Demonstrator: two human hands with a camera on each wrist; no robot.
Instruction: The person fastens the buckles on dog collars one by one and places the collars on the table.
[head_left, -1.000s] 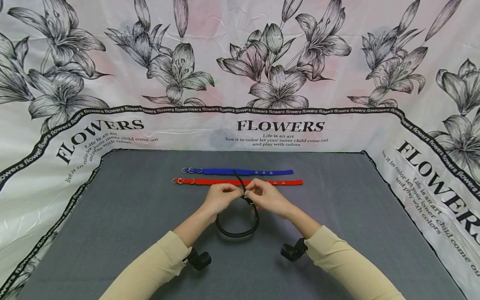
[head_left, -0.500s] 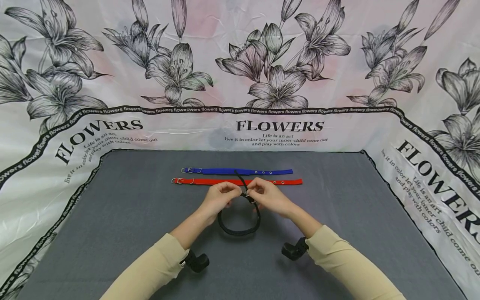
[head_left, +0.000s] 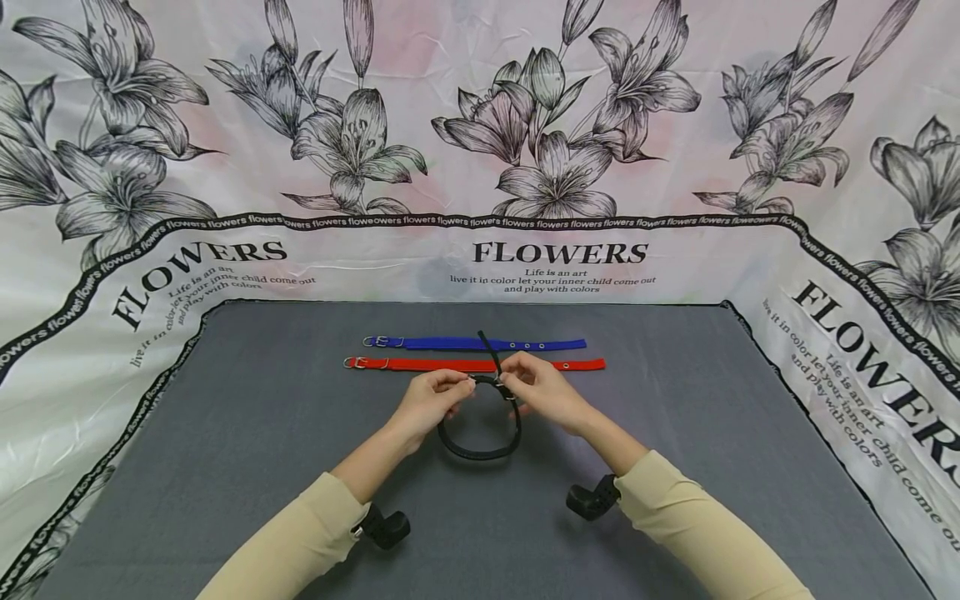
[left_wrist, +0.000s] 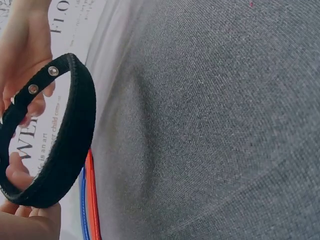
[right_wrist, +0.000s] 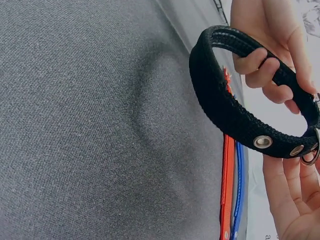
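A black collar (head_left: 480, 433) is bent into a loop above the grey mat (head_left: 225, 467), with its free end sticking up past the buckle. My left hand (head_left: 435, 400) pinches the loop at its top left. My right hand (head_left: 536, 387) pinches it at the buckle on the right. In the left wrist view the black collar (left_wrist: 65, 135) shows metal eyelets, with fingers (left_wrist: 25, 60) behind it. In the right wrist view the black collar (right_wrist: 235, 110) shows eyelets and a metal ring, held by fingers (right_wrist: 260, 62). Just beyond the hands lie a red collar (head_left: 420, 364) and a blue collar (head_left: 450, 342), flat and straight.
A flower-print cloth (head_left: 480, 167) rises behind and on both sides of the mat. The red collar (right_wrist: 227, 180) and blue collar (right_wrist: 239, 180) lie side by side at the far part of the mat. A black wrist camera (head_left: 592, 500) sits under each sleeve.
The loop has grown smaller as more strap passed through the buckle. The free end now sticks up more steeply. My left hand has shifted slightly left along the loop.
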